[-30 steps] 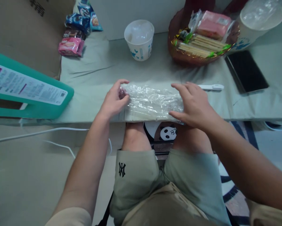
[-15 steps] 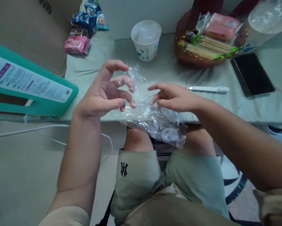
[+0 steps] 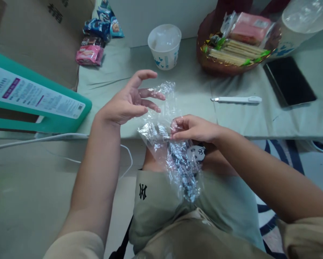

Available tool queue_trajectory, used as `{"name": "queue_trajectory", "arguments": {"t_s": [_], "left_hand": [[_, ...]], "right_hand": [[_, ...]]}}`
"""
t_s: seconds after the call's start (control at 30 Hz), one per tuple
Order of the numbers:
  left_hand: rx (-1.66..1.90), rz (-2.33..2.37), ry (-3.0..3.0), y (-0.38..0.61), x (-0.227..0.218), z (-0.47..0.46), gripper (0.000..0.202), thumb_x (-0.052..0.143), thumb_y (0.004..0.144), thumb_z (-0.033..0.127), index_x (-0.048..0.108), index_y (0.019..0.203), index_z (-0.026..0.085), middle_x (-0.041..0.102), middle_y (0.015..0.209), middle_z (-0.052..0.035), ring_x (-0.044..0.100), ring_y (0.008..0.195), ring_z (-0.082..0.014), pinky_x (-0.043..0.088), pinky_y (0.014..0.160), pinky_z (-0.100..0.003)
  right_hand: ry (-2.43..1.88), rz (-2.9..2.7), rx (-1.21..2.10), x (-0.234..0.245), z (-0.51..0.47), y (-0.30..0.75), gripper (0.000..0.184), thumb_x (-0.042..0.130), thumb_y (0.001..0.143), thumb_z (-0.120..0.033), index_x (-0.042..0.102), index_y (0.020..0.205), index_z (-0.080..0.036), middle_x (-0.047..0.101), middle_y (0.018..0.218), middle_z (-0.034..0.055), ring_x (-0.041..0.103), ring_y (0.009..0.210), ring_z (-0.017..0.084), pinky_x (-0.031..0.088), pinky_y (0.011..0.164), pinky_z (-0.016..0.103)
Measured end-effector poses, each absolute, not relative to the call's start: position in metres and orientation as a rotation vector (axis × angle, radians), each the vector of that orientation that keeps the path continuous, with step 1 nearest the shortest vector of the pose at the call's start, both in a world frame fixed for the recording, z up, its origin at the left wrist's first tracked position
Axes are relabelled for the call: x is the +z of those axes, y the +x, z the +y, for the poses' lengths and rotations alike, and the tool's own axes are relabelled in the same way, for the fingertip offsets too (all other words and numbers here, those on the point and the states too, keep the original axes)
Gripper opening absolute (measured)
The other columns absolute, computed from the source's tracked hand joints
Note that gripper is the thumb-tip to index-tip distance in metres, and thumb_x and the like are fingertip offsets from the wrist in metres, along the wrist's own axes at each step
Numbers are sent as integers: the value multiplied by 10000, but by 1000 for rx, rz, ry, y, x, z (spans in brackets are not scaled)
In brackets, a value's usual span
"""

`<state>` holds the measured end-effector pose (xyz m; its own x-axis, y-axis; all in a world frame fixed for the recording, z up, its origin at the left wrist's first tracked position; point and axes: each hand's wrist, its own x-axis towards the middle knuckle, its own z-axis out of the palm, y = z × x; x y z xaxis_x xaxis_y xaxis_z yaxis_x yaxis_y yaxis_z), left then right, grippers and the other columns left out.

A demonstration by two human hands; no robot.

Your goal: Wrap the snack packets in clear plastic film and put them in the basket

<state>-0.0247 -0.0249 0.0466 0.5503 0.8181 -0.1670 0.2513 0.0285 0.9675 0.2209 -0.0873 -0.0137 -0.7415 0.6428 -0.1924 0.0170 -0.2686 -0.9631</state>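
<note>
A crinkled clear plastic bag (image 3: 183, 169) hangs from the table edge over my lap, its upper part reaching up between my hands. My right hand (image 3: 193, 128) pinches the bag near its middle with thumb and curled fingers. To the upper left, my left hand (image 3: 135, 95) has its fingers apart and curved, thumb stretched out. Its fingertips lie against the bag's upper part, and some look covered by the film. A white patch with dark marks (image 3: 197, 152) shows beside the bag under my right hand; what it belongs to is unclear.
Behind my hands stands a white paper tub (image 3: 165, 57). A utility knife (image 3: 236, 100) and a phone (image 3: 290, 82) lie to the right. A snack basket (image 3: 226, 70) is behind them. Snack packets (image 3: 90, 55), a green container (image 3: 61, 124) and a cardboard box (image 3: 42, 39) are left.
My right hand has moved down and closed on the bag. The bag's lower part now hangs further over my lap. My left hand has shifted slightly right, fingers still apart.
</note>
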Motion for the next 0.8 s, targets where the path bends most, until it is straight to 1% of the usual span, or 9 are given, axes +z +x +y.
{"name": "queue_trajectory", "arguments": {"t_s": [0.07,0.17,0.2,0.27,0.33,0.43,0.6,0.7,0.8], "left_hand": [[736,1038,1440,-20,38,-22,792,772,712,157,449,1424,287,721,1231,-33,721,1113,-215,590,874,-309],[995,1169,1028,-7,18,-27,433,731,820,379,579,1199,234,747,1137,-56,722,1085,-201,595,851,-289],[928,1162,896,-1,12,-31,384,679,857,488,606,1109,207,752,1106,-81,731,1059,-211,603,845,-305],[675,1086,855,13,0,-41,490,653,855,608,647,1064,165,760,1072,-135,752,1000,-249,618,841,-358],[540,1066,978,26,-9,-48,452,730,830,512,669,1094,151,764,971,-121,765,876,-236,617,775,-347],[585,1149,1180,38,-16,-48,321,715,843,259,675,1148,165,704,773,-33,727,674,-172,567,625,-266],[711,1093,1167,38,-30,-36,350,643,865,148,659,1202,236,657,734,20,699,593,-139,525,544,-215],[744,1010,1089,35,-38,-34,157,637,865,167,698,1006,201,693,767,7,708,628,-125,564,601,-228],[790,954,1058,33,-41,-33,77,647,803,124,693,749,156,710,780,-11,715,718,-120,601,725,-255]], "right_hand": [[-877,-1504,2019,-14,-89,222,185,736,791,-262,556,778,-224,666,674,-25,629,602,121,538,597,265],[-1010,-1382,1838,-16,-85,228,211,734,781,-278,531,792,-223,697,735,-2,629,592,113,530,578,258],[-1056,-1344,1751,-18,-83,230,218,733,776,-282,523,787,-224,699,764,5,629,598,113,536,580,262],[-1137,-1294,1567,-23,-77,234,218,732,759,-267,519,778,-226,689,823,11,631,632,117,554,589,272],[-1176,-1283,1415,-28,-73,237,201,733,734,-239,540,791,-227,687,891,17,642,705,134,562,586,272],[-1181,-1304,1275,-37,-69,241,186,724,738,-227,608,883,-233,704,1021,26,657,826,164,563,590,272],[-1241,-1189,1214,-56,-66,250,136,691,809,-286,678,940,-250,686,1157,30,599,655,105,480,515,264],[-1203,-1220,1182,-67,-65,256,103,687,839,-337,668,814,-239,666,1176,34,639,754,139,502,578,291],[-1157,-1302,1039,-72,-66,261,177,682,853,-355,648,730,-232,664,1123,45,654,1059,235,558,827,385]]}}
